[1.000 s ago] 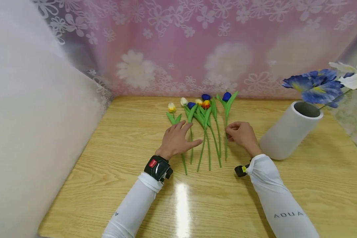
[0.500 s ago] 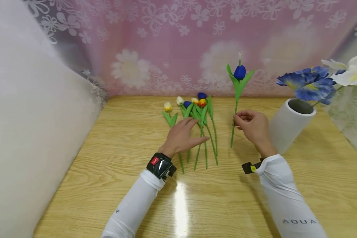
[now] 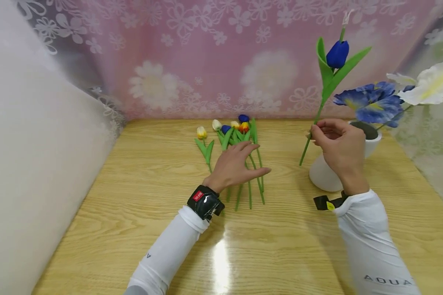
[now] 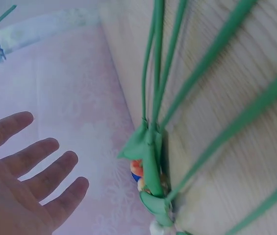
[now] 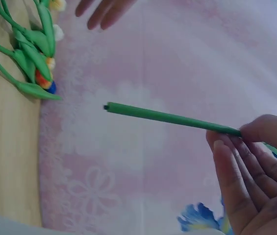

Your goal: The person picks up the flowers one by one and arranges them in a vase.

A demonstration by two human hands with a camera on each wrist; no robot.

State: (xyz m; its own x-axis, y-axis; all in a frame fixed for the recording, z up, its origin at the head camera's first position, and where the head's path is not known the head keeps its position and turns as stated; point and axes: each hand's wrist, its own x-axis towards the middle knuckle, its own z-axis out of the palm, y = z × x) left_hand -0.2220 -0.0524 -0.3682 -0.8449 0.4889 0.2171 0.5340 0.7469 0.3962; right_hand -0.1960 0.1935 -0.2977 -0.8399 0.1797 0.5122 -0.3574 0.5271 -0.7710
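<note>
My right hand pinches the green stem of an artificial blue tulip between thumb and fingers. The flower is raised, leaning a little right, and its lower stem end hangs free. Behind that hand stands a white vase, partly hidden by it, holding a blue iris and a white flower. My left hand hovers with spread fingers over several artificial tulips lying on the table. The left wrist view shows its fingers straight and holding nothing, beside the stems.
A yellow-and-white tulip lies at the left of the group. The wooden table meets a pink floral curtain at its back edge. A pale sheet bounds the left side.
My right hand has lifted the blue tulip off the table and carried it right and up, in front of the vase. My left hand has shifted slightly right over the other tulips, fingers still spread.
</note>
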